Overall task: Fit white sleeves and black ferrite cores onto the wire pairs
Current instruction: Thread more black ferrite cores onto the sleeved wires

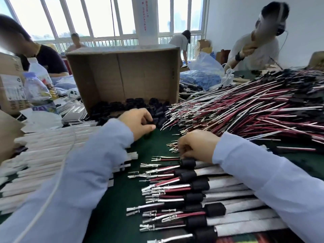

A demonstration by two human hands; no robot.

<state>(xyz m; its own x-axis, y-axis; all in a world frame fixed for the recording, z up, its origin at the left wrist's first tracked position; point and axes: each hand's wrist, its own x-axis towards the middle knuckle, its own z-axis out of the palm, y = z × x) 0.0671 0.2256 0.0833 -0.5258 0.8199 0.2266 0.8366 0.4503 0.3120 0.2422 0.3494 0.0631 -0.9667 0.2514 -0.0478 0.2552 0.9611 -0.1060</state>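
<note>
My left hand (138, 122) reaches into the pile of black ferrite cores (133, 107) spilling from the tipped cardboard box, fingers curled round a core. My right hand (194, 146) presses down on the topmost finished wire pair (168, 158), fingers curled at its black core (188, 163). Below it lies a row of finished pairs (192, 199), each with red and white wires, a black core and a white sleeve. Loose white sleeves (40, 155) are stacked on the left under my left forearm. A big heap of bare red, white and black wire pairs (254, 109) lies on the right.
The cardboard box (122, 74) lies on its side at the centre back. Plastic bottles (38, 92) and another carton stand at the left. A blue plastic bag (201, 78) sits behind the wire heap. Other people work around the green table (157, 137).
</note>
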